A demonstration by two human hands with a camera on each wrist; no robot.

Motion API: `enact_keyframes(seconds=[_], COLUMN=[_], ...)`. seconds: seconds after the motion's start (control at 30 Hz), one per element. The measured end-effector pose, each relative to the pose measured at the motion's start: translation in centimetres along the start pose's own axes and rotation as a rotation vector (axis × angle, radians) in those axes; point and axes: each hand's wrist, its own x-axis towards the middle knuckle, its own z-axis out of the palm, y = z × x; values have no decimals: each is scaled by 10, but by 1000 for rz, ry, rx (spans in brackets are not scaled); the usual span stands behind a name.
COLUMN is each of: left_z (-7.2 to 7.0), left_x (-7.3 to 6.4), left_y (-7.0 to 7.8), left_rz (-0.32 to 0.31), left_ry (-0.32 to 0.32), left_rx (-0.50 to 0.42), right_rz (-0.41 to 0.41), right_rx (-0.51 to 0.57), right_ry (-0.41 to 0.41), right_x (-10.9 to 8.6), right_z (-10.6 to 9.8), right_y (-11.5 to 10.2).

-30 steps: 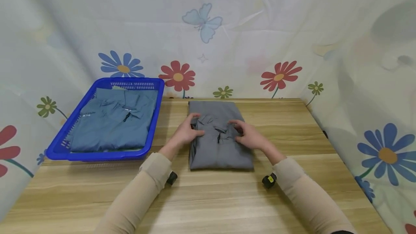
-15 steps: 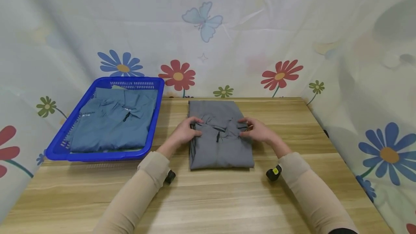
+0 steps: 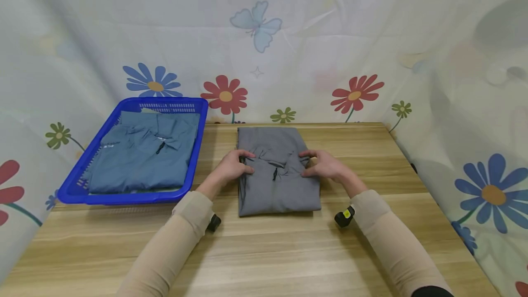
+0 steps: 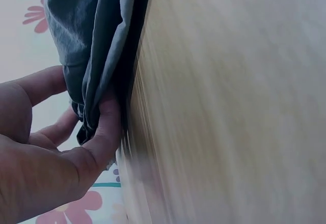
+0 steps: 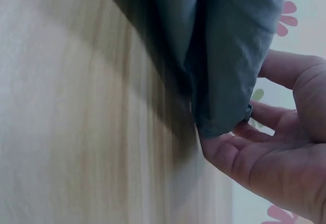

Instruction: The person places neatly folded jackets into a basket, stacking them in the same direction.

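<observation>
A folded grey jacket point(image 3: 284, 196) lies on the wooden table in the head view, with its collar and black zipper pull point(image 3: 275, 174) facing up. My left hand point(image 3: 231, 167) grips its left edge. In the left wrist view, the thumb and fingers point(image 4: 104, 127) take the folded layers from both sides. At the opposite edge, my right hand point(image 3: 327, 167) holds the jacket the same way. The right wrist view shows fingers point(image 5: 224, 152) under the cloth point(image 5: 234, 56) and others above it. Fingertips beneath the jacket are hidden in the head view.
To the left stands a blue plastic basket point(image 3: 187, 187) holding a folded blue jacket point(image 3: 140, 164). Behind the wooden table point(image 3: 272, 255) and along its sides hangs a white curtain point(image 3: 313, 58) printed with flowers and a butterfly.
My right hand has moved outward from the jacket's front to its right edge. My left hand has shifted slightly outward to the left edge. The basket has stayed put.
</observation>
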Motion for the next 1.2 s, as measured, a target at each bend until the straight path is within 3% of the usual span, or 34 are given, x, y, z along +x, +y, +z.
enact_keyframes(seconds=[0.33, 0.7, 0.83, 0.97, 1.03, 1.2], left_z=[-4, -3, -4, -4, -4, -2], left_x=[-2, -1, -1, -2, -3, -2], left_y=[-3, -6, -5, -3, -3, -4], left_rz=[-39, -66, -76, -79, -81, -75], left_ry=[54, 47, 57, 59, 57, 55], left_rx=[-3, -19, -26, -32, -38, -48], right_rz=[-71, -192, -238, -239, -215, -78], right_rx=[111, 247, 200, 163, 211, 262], right_ry=[-109, -86, -76, -40, 2, 147], right_x=[-6, -10, -10, -7, -4, -3], right_z=[-2, 5, 6, 15, 22, 32], right_y=[-4, 6, 2, 2, 5, 2])
